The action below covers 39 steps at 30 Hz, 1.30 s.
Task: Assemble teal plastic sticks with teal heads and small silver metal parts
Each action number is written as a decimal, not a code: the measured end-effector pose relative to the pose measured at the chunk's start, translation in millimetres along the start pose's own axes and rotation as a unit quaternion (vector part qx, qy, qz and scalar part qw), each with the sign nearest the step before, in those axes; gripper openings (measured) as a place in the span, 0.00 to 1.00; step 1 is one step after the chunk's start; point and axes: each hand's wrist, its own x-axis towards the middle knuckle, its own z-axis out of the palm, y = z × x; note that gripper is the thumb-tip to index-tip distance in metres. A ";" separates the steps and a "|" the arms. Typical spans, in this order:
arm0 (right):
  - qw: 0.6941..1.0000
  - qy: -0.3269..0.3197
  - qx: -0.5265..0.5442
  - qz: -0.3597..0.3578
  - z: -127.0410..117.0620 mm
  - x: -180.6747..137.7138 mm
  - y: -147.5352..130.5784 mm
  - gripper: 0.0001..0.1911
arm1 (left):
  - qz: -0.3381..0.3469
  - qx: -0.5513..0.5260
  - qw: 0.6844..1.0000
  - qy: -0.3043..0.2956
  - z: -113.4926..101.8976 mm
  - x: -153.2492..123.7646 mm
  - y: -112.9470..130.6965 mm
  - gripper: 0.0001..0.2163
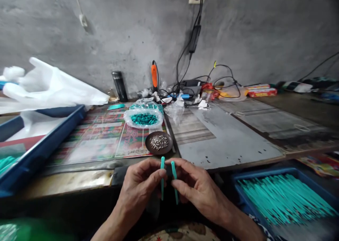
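Observation:
Pinched upright between the fingers of my left hand [144, 181] is a slim teal plastic stick [162, 188]. My right hand [193, 184] grips a second teal plastic stick [174, 170], slightly tilted, close beside the first but apart from it. Both hands are just in front of the table edge. Beyond them sits a brown dish [148, 147] of small silvery metal pieces [159, 142]. Behind the dish an opened clear plastic bag [127, 118] holds many small teal parts [144, 119].
A blue tray [328, 193] of long teal sticks is at the lower right. Another blue tray [53, 140] stands at left with white sheeting [53, 85] above. A black flask [119, 85], an orange-handled tool [154, 76] and tangled cables [182, 78] are along the wall.

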 end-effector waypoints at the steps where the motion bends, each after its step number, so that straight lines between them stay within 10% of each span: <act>1: 1.000 -0.007 0.017 0.003 3.5 1.6 0.3 0.19 | -0.003 -0.008 1.000 0.000 -0.7 -1.1 -1.2 0.16; 39: 0.986 -0.026 0.142 0.087 37.4 9.7 13.2 0.23 | -0.034 -0.117 0.992 -0.018 -23.3 -8.2 -32.0 0.11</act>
